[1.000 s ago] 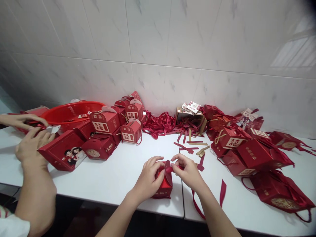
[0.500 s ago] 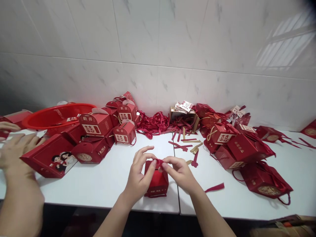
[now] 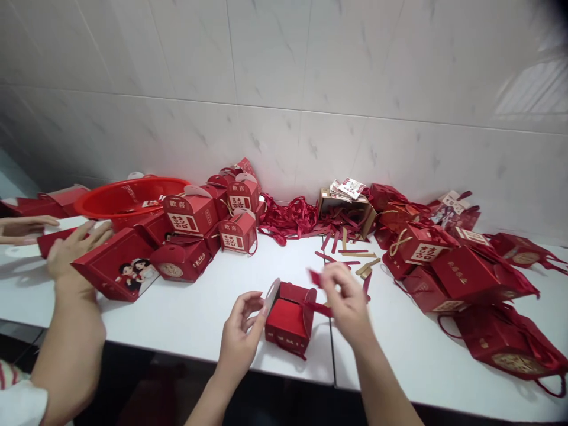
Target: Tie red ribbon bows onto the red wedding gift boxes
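Note:
A small red gift box [image 3: 290, 322] stands near the front edge of the white table, its top flaps raised and apart. At its left flap is my left hand [image 3: 242, 331], fingers curled with the thumb and fingertips against the flap edge. To the right and above the box, my right hand [image 3: 348, 302] is closed on a dark red ribbon [image 3: 316, 278], blurred by motion. One stretch of ribbon runs from that hand to the box's right flap. A thin cord handle lies along the box's front base.
Finished-looking red boxes pile up at left [image 3: 189, 216] and right [image 3: 461, 272]. Behind are a red basin [image 3: 128, 198], a ribbon heap [image 3: 288, 216] and an open carton [image 3: 368, 216] of strips. At far left, another person's hands [image 3: 73, 248] handle a red and white box.
My hands have parted from above the box. The right moved right with the ribbon, the left to the left flap, and the box top has opened. The view has shifted left.

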Demonstrator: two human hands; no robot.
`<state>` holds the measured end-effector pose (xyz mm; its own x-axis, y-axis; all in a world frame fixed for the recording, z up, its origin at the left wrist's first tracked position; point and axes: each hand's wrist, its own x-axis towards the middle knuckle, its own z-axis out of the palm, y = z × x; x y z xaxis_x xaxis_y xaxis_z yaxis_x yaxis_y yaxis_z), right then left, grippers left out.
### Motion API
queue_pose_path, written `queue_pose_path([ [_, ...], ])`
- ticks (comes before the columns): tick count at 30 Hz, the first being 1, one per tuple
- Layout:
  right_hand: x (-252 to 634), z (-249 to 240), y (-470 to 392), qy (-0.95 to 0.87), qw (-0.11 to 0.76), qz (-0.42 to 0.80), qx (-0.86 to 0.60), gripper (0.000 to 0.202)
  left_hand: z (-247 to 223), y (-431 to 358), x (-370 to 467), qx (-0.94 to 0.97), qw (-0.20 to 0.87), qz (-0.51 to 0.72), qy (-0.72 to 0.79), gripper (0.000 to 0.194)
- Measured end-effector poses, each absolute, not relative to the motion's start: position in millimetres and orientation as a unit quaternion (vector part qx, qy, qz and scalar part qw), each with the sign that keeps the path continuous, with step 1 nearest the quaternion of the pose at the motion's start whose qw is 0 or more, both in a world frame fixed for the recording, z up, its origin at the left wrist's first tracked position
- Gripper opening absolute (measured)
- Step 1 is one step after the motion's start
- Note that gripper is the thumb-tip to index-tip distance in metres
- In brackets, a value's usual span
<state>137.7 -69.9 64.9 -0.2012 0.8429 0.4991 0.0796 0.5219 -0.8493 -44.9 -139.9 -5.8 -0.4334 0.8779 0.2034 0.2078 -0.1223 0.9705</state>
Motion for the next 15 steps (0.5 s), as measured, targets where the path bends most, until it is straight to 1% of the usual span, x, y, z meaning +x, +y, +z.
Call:
queue_pose_path([
  [2,112.4,50.6,-64.2,-0.742,0.451,0.349,-0.351,0.026,-7.3,-139.6,-45.1,0.43,0.292,0.611,0.598,0.03],
  [5,93.2,35.2,-64.6,-0.771,0.382,0.337,-0.383,0.026,-9.1,-140.1,-45.4,0.408,0.315,0.62,0.591,0.034],
  [8,91.6,30.0,-66.4,-0.778,0.352,0.34,-0.393,0.026,-10.3,-140.7,-44.6,0.405,0.329,0.623,0.583,0.035],
  [15,94.2,34.1,-62.2,-0.781,0.334,0.351,-0.394,0.028,-10.0,-144.5,-35.4,0.41,0.328,0.624,0.579,0.035],
])
